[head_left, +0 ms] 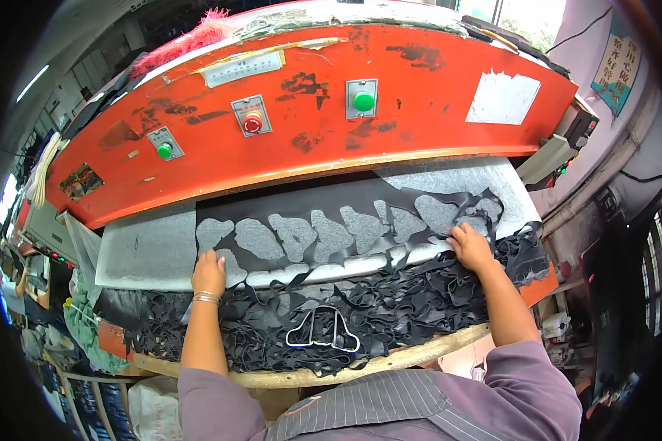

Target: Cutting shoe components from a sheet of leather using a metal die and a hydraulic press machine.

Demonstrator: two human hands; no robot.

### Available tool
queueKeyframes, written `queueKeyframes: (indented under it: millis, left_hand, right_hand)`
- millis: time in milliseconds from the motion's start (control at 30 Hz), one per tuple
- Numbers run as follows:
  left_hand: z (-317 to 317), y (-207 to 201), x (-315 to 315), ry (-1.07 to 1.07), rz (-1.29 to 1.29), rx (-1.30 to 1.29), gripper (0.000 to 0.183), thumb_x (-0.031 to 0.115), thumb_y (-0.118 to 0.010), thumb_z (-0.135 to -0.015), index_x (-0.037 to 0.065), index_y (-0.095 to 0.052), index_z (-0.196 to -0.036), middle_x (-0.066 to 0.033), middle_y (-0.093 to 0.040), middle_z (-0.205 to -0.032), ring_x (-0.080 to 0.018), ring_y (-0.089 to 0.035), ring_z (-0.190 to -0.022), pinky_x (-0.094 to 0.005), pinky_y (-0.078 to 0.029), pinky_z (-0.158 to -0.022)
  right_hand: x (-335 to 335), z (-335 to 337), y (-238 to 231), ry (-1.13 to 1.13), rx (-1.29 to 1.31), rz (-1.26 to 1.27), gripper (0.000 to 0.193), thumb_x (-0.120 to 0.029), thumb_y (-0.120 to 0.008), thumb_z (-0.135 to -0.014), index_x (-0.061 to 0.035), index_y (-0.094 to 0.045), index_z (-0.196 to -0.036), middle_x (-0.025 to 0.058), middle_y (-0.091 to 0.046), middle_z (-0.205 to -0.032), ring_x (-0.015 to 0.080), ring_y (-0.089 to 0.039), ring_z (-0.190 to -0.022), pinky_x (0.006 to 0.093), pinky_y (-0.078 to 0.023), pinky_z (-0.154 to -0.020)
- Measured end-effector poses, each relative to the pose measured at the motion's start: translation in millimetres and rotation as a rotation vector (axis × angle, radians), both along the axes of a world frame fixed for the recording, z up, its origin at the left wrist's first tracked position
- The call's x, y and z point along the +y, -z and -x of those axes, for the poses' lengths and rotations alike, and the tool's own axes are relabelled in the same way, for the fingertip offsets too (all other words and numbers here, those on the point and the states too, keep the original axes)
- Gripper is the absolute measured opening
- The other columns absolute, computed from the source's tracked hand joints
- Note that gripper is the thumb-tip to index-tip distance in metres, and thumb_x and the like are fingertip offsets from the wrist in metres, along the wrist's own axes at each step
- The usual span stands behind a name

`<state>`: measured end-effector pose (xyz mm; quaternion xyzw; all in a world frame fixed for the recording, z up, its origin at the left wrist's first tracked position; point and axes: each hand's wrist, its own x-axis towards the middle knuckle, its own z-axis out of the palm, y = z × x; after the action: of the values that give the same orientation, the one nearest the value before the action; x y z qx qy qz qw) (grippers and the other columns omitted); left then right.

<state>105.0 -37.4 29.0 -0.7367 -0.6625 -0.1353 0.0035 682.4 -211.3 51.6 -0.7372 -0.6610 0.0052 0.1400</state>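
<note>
A black sheet [294,197] of thin leather-like material lies on the pale cutting board [143,246]. A row of several rounded holes runs along its near side, and the board shows through them. At the sheet's near left corner, my left hand [209,273] has its fingers closed on the edge. My right hand [471,248] pinches the perforated strip at the near right end. Between my forearms, a curved metal cutting die [323,330] rests on a heap of black scraps [412,309].
An orange press beam [309,140] spans just beyond the board, carrying green buttons [362,101] and a red button [251,123]. A wooden rail [404,360] borders the scraps near my body. Green cloth [88,334] hangs at the left.
</note>
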Motion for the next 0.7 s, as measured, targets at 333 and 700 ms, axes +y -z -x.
queueKeyframes:
  millis: [333,700]
  left_hand:
    - [30,-28,-110,0.153,0.484,0.09,0.03,0.032,-0.056,-0.091,0.003,-0.057,-0.093,-0.0212,-0.058,-0.096,-0.0425,-0.061,-0.089,-0.0488,-0.05,-0.079]
    - [74,-40,38,0.027,0.572,-1.196,0.031,0.029,-0.062,-0.092,0.003,-0.061,-0.11,-0.0037,-0.065,-0.096,-0.0112,-0.061,-0.082,-0.0258,-0.05,-0.069]
  right_hand:
    - [-55,-7,5,0.26,-0.071,0.083,0.014,-0.026,-0.06,-0.09,-0.0126,-0.06,-0.094,0.0095,-0.057,-0.09,0.0322,-0.061,-0.09,0.0432,-0.05,-0.073]
    - [-15,199,-73,0.01,0.398,0.099,0.058,-0.035,-0.079,-0.075,-0.0053,-0.059,-0.121,0.0173,-0.059,-0.12,0.034,-0.053,-0.113,0.0436,-0.043,-0.097]
